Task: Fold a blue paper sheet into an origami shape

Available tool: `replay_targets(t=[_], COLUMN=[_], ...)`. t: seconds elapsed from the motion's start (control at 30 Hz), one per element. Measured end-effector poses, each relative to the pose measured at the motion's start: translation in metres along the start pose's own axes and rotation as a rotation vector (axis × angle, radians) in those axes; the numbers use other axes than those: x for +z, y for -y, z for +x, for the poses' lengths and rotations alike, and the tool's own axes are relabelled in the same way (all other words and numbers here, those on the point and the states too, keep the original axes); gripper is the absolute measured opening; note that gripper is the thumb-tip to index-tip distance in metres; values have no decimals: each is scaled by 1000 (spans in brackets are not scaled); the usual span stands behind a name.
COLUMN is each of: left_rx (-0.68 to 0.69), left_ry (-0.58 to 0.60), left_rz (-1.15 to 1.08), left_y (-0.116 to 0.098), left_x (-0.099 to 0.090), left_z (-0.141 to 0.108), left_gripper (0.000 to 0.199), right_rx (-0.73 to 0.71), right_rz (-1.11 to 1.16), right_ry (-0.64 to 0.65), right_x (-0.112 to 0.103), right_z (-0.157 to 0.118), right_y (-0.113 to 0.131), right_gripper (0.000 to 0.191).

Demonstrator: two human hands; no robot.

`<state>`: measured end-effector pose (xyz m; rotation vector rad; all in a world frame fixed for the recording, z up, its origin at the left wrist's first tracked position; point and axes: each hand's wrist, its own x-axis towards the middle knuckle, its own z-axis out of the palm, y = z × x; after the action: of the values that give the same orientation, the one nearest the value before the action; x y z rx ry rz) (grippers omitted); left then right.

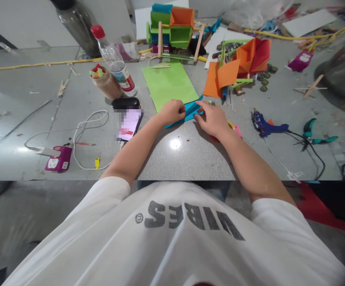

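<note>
A folded strip of blue paper [190,113] lies slantwise on the grey table between my two hands. My left hand [172,111] is closed on its left part, fingers curled against the paper. At the other end, the thumb and fingers of my right hand [210,116] pinch the strip's right part. Beyond it lies a flat green sheet [172,85], partly under the blue paper. Scissors with yellow and red handles [230,124] are half hidden beneath my right wrist.
To the left are a phone [130,124], a water bottle [121,73] and a cup of sticks [106,85]. On the right rest a blue glue gun [267,125] and teal pliers [309,133]. Coloured paper-and-stick models [181,35] stand at the back beside folded orange paper [214,81].
</note>
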<state>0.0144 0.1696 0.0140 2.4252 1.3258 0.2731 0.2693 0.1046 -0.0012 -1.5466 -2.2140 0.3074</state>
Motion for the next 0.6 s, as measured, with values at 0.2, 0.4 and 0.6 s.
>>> replay_targets(t=[0.2, 0.4, 0.6], left_rx=[-3, -6, -61], left_ry=[-7, -197, -578], left_rz=[-35, -165, -282], left_y=[-2, 10, 29], left_x=[5, -35, -67], left_z=[1, -5, -83], left_gripper=[8, 12, 17], right_rx=[15, -71, -157], right_rz=[-125, -338, -388], right_ry=[117, 121, 63], right_x=[6, 13, 23], right_z=[9, 15, 15], right_y=[18, 26, 37], right_gripper=[72, 48, 35])
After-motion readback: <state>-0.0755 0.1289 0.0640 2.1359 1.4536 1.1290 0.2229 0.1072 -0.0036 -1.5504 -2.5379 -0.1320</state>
